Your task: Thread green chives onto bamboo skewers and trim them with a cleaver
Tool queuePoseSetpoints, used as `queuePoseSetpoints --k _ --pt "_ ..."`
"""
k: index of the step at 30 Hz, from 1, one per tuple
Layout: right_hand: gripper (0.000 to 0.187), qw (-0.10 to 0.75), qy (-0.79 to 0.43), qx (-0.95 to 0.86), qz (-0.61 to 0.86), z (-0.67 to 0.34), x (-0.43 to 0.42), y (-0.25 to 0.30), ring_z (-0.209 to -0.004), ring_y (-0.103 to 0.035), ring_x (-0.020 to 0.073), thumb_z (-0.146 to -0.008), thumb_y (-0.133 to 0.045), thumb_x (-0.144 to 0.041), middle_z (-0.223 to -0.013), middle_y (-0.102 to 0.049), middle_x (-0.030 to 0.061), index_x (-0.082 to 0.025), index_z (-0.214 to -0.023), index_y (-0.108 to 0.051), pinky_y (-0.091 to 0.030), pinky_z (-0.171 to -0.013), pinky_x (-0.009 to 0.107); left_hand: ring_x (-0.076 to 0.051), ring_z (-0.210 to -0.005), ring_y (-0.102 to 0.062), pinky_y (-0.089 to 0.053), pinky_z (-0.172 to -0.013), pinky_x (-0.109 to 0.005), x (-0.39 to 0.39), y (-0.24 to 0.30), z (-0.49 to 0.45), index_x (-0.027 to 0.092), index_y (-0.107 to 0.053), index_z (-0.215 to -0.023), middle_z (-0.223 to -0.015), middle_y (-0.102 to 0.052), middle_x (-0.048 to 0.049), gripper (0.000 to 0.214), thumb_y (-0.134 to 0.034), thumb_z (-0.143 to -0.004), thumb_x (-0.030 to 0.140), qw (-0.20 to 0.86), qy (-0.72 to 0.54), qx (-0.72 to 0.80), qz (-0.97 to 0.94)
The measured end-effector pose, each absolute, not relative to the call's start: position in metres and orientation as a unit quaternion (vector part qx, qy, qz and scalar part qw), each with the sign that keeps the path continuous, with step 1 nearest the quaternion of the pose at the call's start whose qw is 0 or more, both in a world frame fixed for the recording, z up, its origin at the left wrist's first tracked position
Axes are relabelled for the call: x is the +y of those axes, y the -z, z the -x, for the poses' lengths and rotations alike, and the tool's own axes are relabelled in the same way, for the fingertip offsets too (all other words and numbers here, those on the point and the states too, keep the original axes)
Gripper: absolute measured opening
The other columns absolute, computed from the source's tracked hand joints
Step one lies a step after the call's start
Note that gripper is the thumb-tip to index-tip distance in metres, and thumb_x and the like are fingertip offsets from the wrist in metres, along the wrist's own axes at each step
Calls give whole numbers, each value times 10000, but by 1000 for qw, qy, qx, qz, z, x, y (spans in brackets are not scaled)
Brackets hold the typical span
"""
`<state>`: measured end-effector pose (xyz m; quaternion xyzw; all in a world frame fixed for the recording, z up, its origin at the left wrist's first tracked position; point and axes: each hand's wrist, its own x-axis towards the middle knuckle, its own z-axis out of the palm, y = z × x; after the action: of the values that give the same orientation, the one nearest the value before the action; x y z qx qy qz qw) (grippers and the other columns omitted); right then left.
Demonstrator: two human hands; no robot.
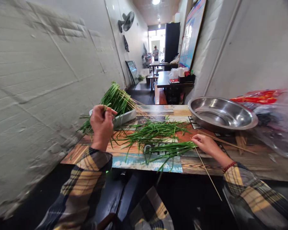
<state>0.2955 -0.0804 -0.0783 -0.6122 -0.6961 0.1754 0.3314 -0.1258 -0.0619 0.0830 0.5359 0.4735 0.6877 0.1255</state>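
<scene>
My right hand (204, 144) pinches the ends of a bunch of garlic chives (172, 147) at the table's front. A thin wooden skewer (208, 172) slants down from those ends past the table edge. My left hand (102, 126) is raised in front of the white tray (126, 118), its fingers curled together. A speck of green shows at its fingertips, too small to name. In the tray lies a thick pile of skewered chives (116, 99), sticks pointing right. Loose chives (158, 129) spread across the table between my hands.
A steel basin (222, 113) stands at the right, with bare skewers (227, 142) before it. Clear and red plastic bags (266, 99) lie beside it. The wall (50, 80) runs close on the left. Farther back are another table (163, 79) and a person (155, 53).
</scene>
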Motion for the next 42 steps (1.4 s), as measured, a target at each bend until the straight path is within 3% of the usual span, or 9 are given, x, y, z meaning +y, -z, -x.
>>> queuePoseSetpoints --k 4,10,18,22,24,29,36,39,42 --pt "250 394 -152 -705 569 -258 -93 28 -732 -647 185 -830 -539 -368 -898 -708 56 -215 -959 -690 -507 -680 323 -127 -620 -501 -394 -610 -251 -67 -62 62 208 -556 -736 -678 -574 24 76 -630 -756 202 42 -545 469 -694" --pt "234 428 -282 -722 464 -183 -119 4 -728 -638 156 -797 -581 -283 -859 -677 9 -234 -1021 -626 -513 -635 267 -211 -728 -605 -468 -677 -348 -92 -2 -16 237 -564 -1111 -789 -648 -41 329 -605 -784 240 225 -424 407 -777" --pt "59 366 -193 -752 514 -192 -131 34 -643 -611 175 -789 -569 -253 -734 -663 7 -239 -795 -627 -477 -582 284 -242 -740 -615 -487 -674 -387 -104 31 -20 212 -526 -1256 -831 -681 -74 495 -619 -797 374 354 -368 414 -754" --pt "78 365 -167 -786 471 -191 -130 25 -589 -572 154 -819 -573 -255 -703 -644 4 -242 -768 -630 -455 -557 270 -235 -857 -616 -481 -744 -370 -108 26 -7 241 -560 -1204 -962 -687 -94 374 -522 -872 411 283 -320 368 -826" --pt "86 380 -154 -790 455 -186 -131 19 -581 -565 144 -833 -577 -258 -713 -650 6 -239 -773 -636 -442 -541 261 -218 -839 -603 -464 -754 -362 -109 22 2 255 -622 -1037 -895 -690 -75 234 -455 -914 362 223 -279 341 -870" --pt "134 404 -166 -770 465 -174 -117 4 -666 -619 142 -863 -546 -267 -744 -675 16 -214 -795 -648 -473 -610 249 -175 -713 -517 -405 -668 -312 -101 -8 40 206 -558 -718 -715 -618 -26 223 -434 -899 162 57 -219 365 -903" --pt "214 347 -124 -742 560 -217 -31 17 -809 -657 184 -883 -501 -294 -883 -721 40 -199 -913 -690 -486 -701 286 -234 -796 -504 -341 -742 -371 -76 -82 114 219 -604 -802 -693 -589 -47 138 -489 -874 198 -294 -268 525 -753" --pt "216 284 -93 -788 539 -215 0 27 -879 -639 183 -893 -491 -234 -955 -715 49 -207 -957 -695 -466 -777 293 -236 -823 -526 -363 -783 -377 -63 -62 101 217 -616 -825 -708 -599 -44 127 -498 -867 196 -240 -263 497 -792" --pt "248 200 -64 -833 512 -193 18 36 -953 -604 182 -867 -538 -182 -1033 -688 63 -214 -1077 -666 -441 -840 297 -185 -780 -553 -408 -697 -295 -45 -8 69 185 -620 -909 -816 -622 -59 197 -424 -900 172 -32 -321 490 -810"
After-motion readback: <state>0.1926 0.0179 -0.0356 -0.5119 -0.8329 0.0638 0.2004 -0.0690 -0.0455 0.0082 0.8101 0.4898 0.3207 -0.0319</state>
